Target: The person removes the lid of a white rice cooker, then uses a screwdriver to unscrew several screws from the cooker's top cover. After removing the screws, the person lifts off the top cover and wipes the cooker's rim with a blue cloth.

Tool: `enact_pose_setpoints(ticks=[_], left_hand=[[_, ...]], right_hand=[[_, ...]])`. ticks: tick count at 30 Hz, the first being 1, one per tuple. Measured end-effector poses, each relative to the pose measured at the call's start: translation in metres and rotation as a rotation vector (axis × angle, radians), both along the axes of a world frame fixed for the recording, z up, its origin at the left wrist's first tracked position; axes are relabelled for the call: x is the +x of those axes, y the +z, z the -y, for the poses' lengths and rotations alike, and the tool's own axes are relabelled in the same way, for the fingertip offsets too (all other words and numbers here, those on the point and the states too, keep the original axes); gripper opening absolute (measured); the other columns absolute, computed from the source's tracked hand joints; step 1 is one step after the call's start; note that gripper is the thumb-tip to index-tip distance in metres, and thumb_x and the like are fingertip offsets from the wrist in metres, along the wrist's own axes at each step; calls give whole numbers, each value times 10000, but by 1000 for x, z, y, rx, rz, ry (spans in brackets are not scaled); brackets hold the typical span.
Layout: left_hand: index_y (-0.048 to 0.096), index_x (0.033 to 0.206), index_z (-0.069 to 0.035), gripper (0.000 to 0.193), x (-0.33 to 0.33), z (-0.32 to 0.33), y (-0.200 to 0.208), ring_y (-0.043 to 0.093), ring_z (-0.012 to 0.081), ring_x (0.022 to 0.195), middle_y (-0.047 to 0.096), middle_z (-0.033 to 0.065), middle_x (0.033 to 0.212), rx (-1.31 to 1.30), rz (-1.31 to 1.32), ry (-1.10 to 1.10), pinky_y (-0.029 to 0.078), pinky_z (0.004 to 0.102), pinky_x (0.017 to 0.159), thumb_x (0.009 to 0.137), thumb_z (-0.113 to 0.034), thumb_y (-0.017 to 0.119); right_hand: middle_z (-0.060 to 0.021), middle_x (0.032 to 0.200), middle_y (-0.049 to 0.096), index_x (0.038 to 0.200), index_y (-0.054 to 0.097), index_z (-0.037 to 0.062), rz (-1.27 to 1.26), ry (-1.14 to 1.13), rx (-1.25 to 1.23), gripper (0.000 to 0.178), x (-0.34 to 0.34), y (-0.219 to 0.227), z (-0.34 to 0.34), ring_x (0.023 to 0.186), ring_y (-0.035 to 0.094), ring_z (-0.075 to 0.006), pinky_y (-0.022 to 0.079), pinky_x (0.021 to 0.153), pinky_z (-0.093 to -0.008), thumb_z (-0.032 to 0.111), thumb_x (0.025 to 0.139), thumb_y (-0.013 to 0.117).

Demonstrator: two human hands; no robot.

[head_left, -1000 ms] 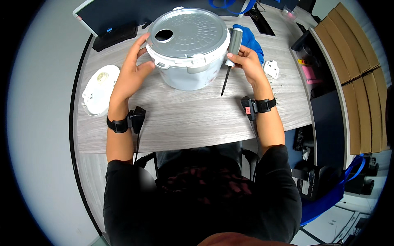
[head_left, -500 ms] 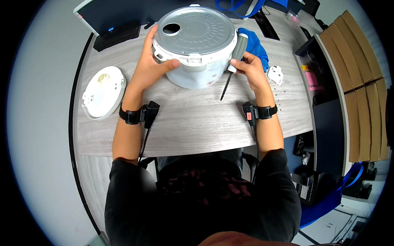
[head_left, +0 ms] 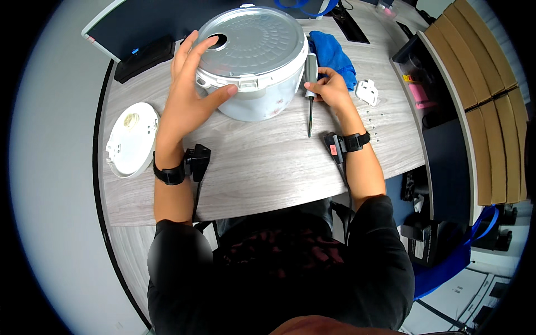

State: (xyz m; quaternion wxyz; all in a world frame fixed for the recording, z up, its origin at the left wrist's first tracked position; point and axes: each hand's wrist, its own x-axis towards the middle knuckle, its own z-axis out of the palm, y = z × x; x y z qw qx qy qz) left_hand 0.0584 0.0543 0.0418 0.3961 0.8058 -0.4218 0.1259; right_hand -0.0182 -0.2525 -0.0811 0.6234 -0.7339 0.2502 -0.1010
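Observation:
A round white rice cooker [head_left: 258, 95] with a grey lid and a dark hole at the lid's left stands at the far middle of the desk. My left hand [head_left: 190, 103] is at its front left, fingers spread, one fingertip over the lid near the hole and the thumb at the rim. Whether it touches the rim, I cannot tell. My right hand [head_left: 331, 89] grips a screwdriver [head_left: 311, 78] by its grey-and-white handle beside the cooker's right side. The dark shaft points toward me, its tip by the desk surface.
A white oval cover [head_left: 134, 139] lies at the left. A blue cloth [head_left: 333, 56], a small white plastic part [head_left: 367, 92] and several screws [head_left: 373, 127] are at the right. A monitor [head_left: 151, 22] stands behind; cardboard boxes [head_left: 474, 61] line the right shelf.
My left hand's fingers have lifted from the cooker's side and spread above the rim. The screwdriver has swung so its shaft points straighter toward me. The whole view has shifted slightly.

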Motion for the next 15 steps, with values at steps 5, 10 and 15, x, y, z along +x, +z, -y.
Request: enact_pose_setpoints(ticks=[5, 10, 15], left_hand=[[441, 1508, -116, 963, 17, 1, -15, 297, 454, 1478, 233, 292, 1612, -10, -37, 49, 356, 575, 1155, 718, -380, 923], [407, 1527, -79, 1033, 25, 1, -25, 339, 429, 1470, 232, 307, 1613, -69, -174, 1, 365, 532, 1155, 698, -409, 928], [410, 1522, -65, 1055, 24, 5, -26, 481, 404, 1382, 231, 319, 1603, -113, -163, -26, 452, 521, 1104, 689, -449, 931]], right_hand=[[-37, 769, 609, 1348, 508, -99, -49, -21, -75, 740, 8, -11, 0, 635, 631, -130, 574, 511, -263, 95, 751, 899], [-110, 791, 660, 1307, 525, -134, -88, -12, -154, 754, 15, -22, 3, 622, 673, -179, 570, 487, -285, 123, 714, 912], [-131, 795, 688, 1290, 558, -131, -137, 2, -250, 731, 13, -22, 3, 563, 671, -185, 546, 487, -288, 162, 717, 905]])
